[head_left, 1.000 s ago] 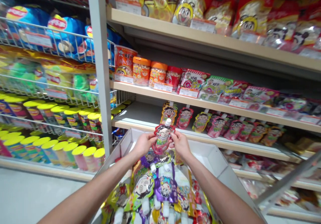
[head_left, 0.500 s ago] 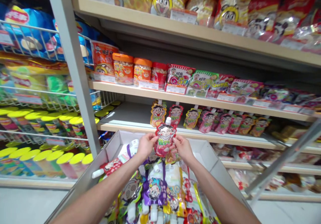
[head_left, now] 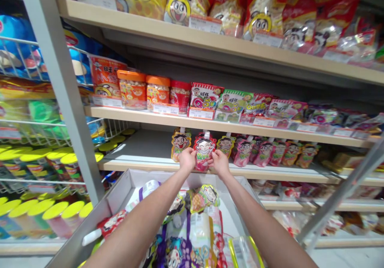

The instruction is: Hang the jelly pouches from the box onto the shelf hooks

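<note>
A red spouted jelly pouch [head_left: 204, 150] with a smiling cartoon face stands upright between my two hands at the shelf's front edge. My left hand [head_left: 187, 159] pinches its left side, and my right hand [head_left: 220, 162] grips its right side. Just left of it on the lower shelf [head_left: 135, 150] stands an orange pouch [head_left: 180, 141]. To its right is a yellow-orange pouch [head_left: 226, 143], then pink pouches [head_left: 243, 152] in a row. Below my arms, an open box [head_left: 168, 176] holds many loose spouted pouches, among them a yellow pineapple pouch [head_left: 204, 198].
Above runs a shelf with orange-lidded jars [head_left: 158, 92] and gummy candy bags [head_left: 205, 96]. A grey post [head_left: 60, 80] rises at the left, beside wire racks of yellow-lidded tubs [head_left: 54, 212]. A slanted metal bar [head_left: 339, 196] crosses the right side.
Both hands have carried the red pouch forward from above the box to the lower shelf, into the row of pouches. The view has shifted slightly right.
</note>
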Action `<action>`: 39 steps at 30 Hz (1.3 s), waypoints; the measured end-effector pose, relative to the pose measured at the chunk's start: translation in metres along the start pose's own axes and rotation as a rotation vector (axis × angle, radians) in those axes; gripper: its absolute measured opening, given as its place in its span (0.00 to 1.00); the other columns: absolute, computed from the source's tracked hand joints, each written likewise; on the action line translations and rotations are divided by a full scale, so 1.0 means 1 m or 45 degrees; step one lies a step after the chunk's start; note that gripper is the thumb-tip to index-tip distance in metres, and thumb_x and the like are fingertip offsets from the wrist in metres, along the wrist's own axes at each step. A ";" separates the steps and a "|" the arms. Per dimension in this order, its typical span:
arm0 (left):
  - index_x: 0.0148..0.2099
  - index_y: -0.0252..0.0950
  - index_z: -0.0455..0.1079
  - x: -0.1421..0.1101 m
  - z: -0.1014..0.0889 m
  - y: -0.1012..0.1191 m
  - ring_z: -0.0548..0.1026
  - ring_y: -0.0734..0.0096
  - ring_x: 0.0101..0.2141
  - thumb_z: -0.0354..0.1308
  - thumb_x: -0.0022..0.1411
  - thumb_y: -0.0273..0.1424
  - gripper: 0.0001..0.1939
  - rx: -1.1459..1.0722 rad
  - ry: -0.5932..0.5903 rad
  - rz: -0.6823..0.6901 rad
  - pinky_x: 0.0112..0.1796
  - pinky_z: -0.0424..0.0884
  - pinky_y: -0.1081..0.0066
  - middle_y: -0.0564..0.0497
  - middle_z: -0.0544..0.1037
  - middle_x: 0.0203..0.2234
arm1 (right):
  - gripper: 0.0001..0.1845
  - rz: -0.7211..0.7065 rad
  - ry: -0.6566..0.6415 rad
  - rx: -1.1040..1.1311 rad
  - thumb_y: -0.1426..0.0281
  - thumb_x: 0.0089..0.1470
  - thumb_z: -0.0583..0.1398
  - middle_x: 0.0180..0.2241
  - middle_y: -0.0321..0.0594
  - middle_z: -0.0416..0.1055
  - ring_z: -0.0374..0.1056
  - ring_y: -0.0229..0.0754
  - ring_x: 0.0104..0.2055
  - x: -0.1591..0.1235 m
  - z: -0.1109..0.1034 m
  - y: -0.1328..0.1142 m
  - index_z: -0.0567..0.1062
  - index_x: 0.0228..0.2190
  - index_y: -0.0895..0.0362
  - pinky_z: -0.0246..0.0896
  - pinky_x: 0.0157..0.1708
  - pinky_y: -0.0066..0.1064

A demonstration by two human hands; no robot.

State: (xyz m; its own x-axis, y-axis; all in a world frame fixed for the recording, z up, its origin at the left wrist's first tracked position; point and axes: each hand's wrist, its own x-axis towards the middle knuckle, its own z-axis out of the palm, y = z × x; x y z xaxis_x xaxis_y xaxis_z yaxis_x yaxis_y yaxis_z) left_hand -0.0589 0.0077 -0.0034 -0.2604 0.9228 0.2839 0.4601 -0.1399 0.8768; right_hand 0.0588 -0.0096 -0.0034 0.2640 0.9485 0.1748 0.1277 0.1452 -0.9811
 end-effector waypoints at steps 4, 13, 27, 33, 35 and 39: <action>0.26 0.33 0.69 0.010 0.012 -0.002 0.70 0.69 0.26 0.48 0.48 0.29 0.09 0.130 0.038 -0.047 0.28 0.62 0.74 0.47 0.74 0.22 | 0.06 0.035 0.045 -0.031 0.70 0.45 0.47 0.08 0.27 0.58 0.60 0.33 0.11 0.021 0.005 0.013 0.59 0.20 0.56 0.58 0.11 0.23; 0.38 0.28 0.68 0.019 0.027 0.006 0.70 0.62 0.36 0.45 0.48 0.22 0.15 0.202 -0.005 -0.093 0.36 0.62 0.71 0.38 0.73 0.33 | 0.11 0.008 0.146 -0.206 0.72 0.45 0.49 0.17 0.37 0.67 0.63 0.35 0.13 0.056 0.013 0.028 0.67 0.32 0.61 0.58 0.13 0.23; 0.39 0.34 0.69 -0.076 -0.055 -0.067 0.68 0.65 0.40 0.51 0.44 0.22 0.16 0.031 -0.508 0.084 0.44 0.58 0.71 0.47 0.73 0.37 | 0.17 -0.477 -0.580 -0.861 0.75 0.41 0.54 0.38 0.39 0.68 0.62 0.40 0.40 -0.084 -0.024 0.055 0.69 0.37 0.56 0.53 0.42 0.33; 0.27 0.35 0.71 -0.099 -0.061 -0.062 0.71 0.68 0.30 0.49 0.41 0.19 0.13 0.066 -0.714 0.112 0.37 0.61 0.73 0.50 0.76 0.25 | 0.18 -0.464 -0.448 -1.302 0.63 0.39 0.57 0.35 0.43 0.67 0.60 0.44 0.40 -0.115 0.007 0.055 0.69 0.34 0.59 0.52 0.39 0.32; 0.25 0.34 0.71 -0.101 -0.058 -0.060 0.71 0.68 0.29 0.48 0.40 0.18 0.12 0.083 -0.705 0.100 0.36 0.62 0.73 0.50 0.75 0.24 | 0.15 -0.456 -0.335 -1.446 0.64 0.41 0.55 0.34 0.45 0.68 0.61 0.45 0.39 -0.116 0.018 0.052 0.69 0.32 0.60 0.53 0.36 0.33; 0.23 0.32 0.67 -0.101 -0.057 -0.062 0.70 0.73 0.23 0.49 0.43 0.20 0.07 -0.104 -0.635 -0.163 0.31 0.64 0.74 0.52 0.73 0.18 | 0.09 -0.428 -0.314 -1.583 0.72 0.44 0.51 0.29 0.47 0.69 0.64 0.44 0.34 -0.113 0.025 0.042 0.71 0.27 0.60 0.54 0.30 0.31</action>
State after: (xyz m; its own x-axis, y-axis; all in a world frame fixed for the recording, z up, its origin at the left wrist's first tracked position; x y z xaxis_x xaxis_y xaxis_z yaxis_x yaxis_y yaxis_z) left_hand -0.1097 -0.0971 -0.0645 0.1348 0.9904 -0.0298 0.3778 -0.0236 0.9256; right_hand 0.0106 -0.1036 -0.0664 -0.1170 0.9626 0.2443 0.9783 0.1540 -0.1382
